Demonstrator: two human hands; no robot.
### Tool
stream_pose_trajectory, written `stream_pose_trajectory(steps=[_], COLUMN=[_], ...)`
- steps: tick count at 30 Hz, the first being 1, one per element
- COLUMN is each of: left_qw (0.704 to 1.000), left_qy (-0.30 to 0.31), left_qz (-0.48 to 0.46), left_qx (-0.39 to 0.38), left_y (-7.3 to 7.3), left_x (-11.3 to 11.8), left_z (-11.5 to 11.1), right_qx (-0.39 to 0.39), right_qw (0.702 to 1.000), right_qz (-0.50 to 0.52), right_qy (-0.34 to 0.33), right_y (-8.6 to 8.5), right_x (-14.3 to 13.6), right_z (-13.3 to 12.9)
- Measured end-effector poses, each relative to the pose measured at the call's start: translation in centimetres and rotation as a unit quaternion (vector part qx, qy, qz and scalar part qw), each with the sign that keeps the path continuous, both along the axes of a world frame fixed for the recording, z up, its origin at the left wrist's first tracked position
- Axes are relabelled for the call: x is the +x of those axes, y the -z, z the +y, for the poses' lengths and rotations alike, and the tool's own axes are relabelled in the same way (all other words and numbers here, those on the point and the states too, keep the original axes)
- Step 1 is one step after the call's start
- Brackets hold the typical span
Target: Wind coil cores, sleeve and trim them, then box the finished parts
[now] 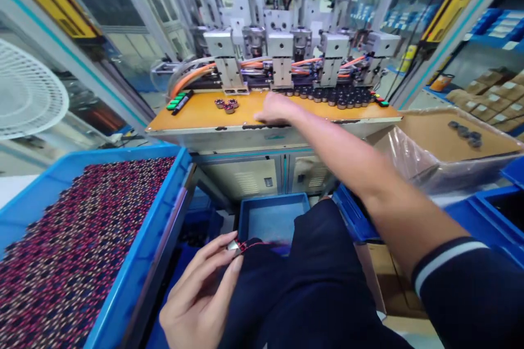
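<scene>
Low in the view, my left hand [200, 294] pinches a small silvery part with thin red wires [234, 246] between thumb and fingertips, above my lap. My right hand [273, 108] reaches out to the orange bench top [196, 114], just in front of the machine's metal heads [281, 60]. Its fingers are curled down, and whatever they may hold is hidden. To its left stand a few small round copper-coloured parts [229, 106]. Many dark round parts [341, 99] are lined up to its right.
A blue tray [164, 196] packed with red-and-copper round parts stands at the left. Below the bench is a blue bin [272, 212]. A cardboard box [442, 147] with several grey parts sits at the right. A white fan [28, 87] is at the far left.
</scene>
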State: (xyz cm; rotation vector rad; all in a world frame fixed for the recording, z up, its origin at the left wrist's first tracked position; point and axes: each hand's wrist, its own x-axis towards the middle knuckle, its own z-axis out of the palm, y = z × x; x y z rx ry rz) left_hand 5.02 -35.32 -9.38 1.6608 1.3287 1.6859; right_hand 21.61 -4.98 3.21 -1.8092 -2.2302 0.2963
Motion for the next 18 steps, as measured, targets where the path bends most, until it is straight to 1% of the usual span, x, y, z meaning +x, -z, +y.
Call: stream_pose_trajectory(steps=[2, 3, 4, 6, 8, 9, 10, 11, 12, 14, 16, 18], left_qw=[1.000, 0.999, 0.998, 0.997, 0.995, 0.995, 0.994, 0.994, 0.994, 0.993, 0.993, 0.993], left_qy=[-0.013, -0.019, -0.023, -0.028, -0.023, -0.017, -0.010, -0.003, 0.002, 0.007, 0.002, -0.008], left_qz=[-0.022, -0.033, -0.043, -0.062, -0.078, -0.085, -0.090, -0.094, -0.097, -0.096, -0.090, -0.089], left_qx=[-0.015, -0.023, -0.030, -0.043, -0.051, -0.054, -0.056, -0.057, -0.057, -0.062, -0.072, -0.081], left_y=[0.1, 0.2, 0.3, 0.3, 0.3, 0.4, 0.4, 0.4, 0.4, 0.2, 0.0, -0.3], left_x=[-0.2, -0.2, -0.2, 0.1, 0.3, 0.5, 0.6, 0.7, 0.8, 1.1, 1.5, 2.0], left_z=[-0.2, -0.2, -0.2, -0.2, -0.1, 0.0, 0.0, 0.0, 0.0, 0.1, 0.1, 0.0], right_qx=[-0.016, -0.015, 0.002, 0.073, 0.150, 0.166, 0.159, 0.129, 0.082, 0.007, -0.033, -0.050], right_qw=[0.998, 0.995, 0.991, 0.976, 0.960, 0.958, 0.960, 0.962, 0.961, 0.948, 0.919, 0.889], right_qz=[-0.036, -0.064, -0.093, -0.145, -0.144, -0.116, -0.066, -0.003, 0.062, 0.170, 0.266, 0.338], right_qy=[-0.047, -0.070, -0.097, -0.149, -0.186, -0.203, -0.221, -0.239, -0.256, -0.270, -0.288, -0.304], right_y=[-0.5, -0.5, -0.3, 0.9, 3.1, 4.5, 6.0, 7.6, 9.2, 11.9, 13.8, 14.6], right_x=[1.9, 3.0, 4.1, 6.3, 8.0, 8.6, 9.1, 9.4, 9.6, 9.7, 9.3, 8.7], right_z=[-0.2, -0.5, -1.2, -3.4, -7.0, -9.2, -11.5, -13.8, -16.2, -20.5, -24.1, -26.7])
